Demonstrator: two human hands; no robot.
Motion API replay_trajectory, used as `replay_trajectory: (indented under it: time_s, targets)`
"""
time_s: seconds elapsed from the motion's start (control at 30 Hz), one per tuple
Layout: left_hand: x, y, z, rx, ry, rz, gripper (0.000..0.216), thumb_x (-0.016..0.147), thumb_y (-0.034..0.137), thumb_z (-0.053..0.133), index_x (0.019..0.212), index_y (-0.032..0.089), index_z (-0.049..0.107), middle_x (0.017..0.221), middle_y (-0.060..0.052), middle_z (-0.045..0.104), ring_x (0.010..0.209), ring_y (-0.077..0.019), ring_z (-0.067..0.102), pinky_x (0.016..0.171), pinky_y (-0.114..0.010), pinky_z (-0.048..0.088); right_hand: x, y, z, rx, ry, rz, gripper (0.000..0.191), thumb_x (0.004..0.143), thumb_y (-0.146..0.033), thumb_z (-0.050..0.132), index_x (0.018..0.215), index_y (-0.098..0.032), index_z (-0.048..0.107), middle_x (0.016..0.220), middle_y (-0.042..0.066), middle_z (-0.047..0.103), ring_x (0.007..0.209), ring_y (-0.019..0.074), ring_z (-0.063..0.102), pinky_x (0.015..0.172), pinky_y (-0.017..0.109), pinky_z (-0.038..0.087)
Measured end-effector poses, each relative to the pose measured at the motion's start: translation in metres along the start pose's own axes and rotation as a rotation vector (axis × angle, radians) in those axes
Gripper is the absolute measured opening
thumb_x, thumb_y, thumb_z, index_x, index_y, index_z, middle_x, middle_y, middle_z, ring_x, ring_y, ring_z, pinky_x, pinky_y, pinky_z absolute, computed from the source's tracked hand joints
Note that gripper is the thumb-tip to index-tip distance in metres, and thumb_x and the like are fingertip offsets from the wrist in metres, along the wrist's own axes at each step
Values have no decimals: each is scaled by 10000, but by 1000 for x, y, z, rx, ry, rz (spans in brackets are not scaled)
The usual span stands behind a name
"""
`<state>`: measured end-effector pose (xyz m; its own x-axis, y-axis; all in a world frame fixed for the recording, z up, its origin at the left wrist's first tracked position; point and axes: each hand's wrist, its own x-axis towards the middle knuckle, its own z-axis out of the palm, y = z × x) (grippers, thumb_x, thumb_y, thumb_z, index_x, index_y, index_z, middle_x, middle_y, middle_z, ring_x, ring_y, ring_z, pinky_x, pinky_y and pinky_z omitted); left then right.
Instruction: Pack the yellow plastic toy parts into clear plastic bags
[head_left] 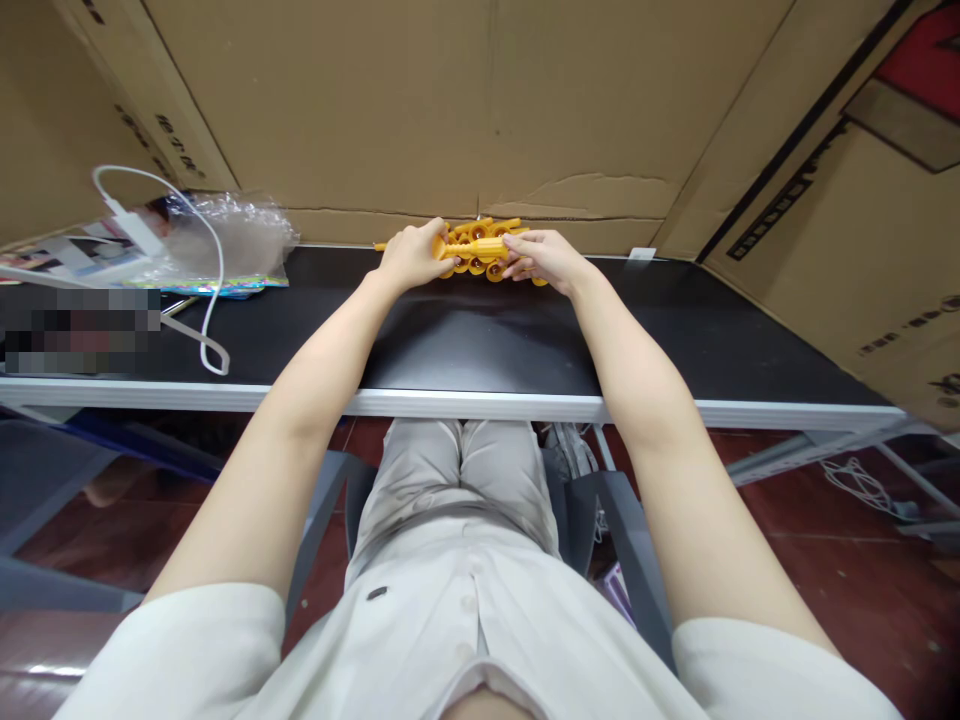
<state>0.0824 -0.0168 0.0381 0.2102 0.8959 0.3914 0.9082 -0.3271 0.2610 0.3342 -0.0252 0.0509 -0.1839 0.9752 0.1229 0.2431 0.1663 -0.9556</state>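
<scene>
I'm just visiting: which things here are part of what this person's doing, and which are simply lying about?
Being worked with:
Long yellow plastic piece, held between the left hand and right hand
Cluster of yellow plastic pieces with round ends, close by it

Seemingly just lying about:
Looped white cable
Clear crinkled plastic bag
Small flat white piece

Even light, soft glare on black tabletop (480, 345), edges stretched wide-angle, dim floor (817, 570), pixelated patch (82, 332) at left
</scene>
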Motion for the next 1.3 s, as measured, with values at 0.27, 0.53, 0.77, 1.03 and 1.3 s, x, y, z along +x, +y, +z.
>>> replay_trajectory:
  time_s: [0.27,0.53,0.77,1.03,1.3]
  targets:
    - [-4,6,-3,57,-14,-29,562,941,468,677,1452,236,649,1294,-143,768,1282,-422,691,1123,-511,527,9,5,-3,7,7,34,646,935,-821,733,1084,-192,727,888,56,771,717,166,796,571,208,576]
    - [-5,6,-5,53,-26,-32,574,951,441,672,1493,255,636,1320,-128,763,1318,-417,669,1141,-512,509,2,4,-4,8,3,11,399,945,-517,896,1123,-205,723,1089,75,809,847,193,819,676,257,635]
    - [-3,4,-2,44,-2,-18,575,940,444,701,1480,253,649,1270,-117,775,1300,-412,687,1143,-511,526,2,4,1,-15,28,-5,297,919,-387,923,1028,-210,711,1003,61,777,916,237,829,843,364,690]
    - [2,-7,3,-75,12,61,842,923,511,773,1671,269,471,1377,-132,732,1374,-423,674,1209,-528,497,13,10,0,65,69,-95,336,950,-445,884,1069,-229,656,1072,54,787,1031,236,839,1010,425,691]
    - [23,-51,26,-274,143,178,1052,940,610,751,1786,290,214,1685,-194,512,1512,-408,586,1295,-546,445,57,28,-32,-180,410,-420,564,1022,-681,677,1477,-356,606,1537,104,648,1448,316,680,1182,499,609]
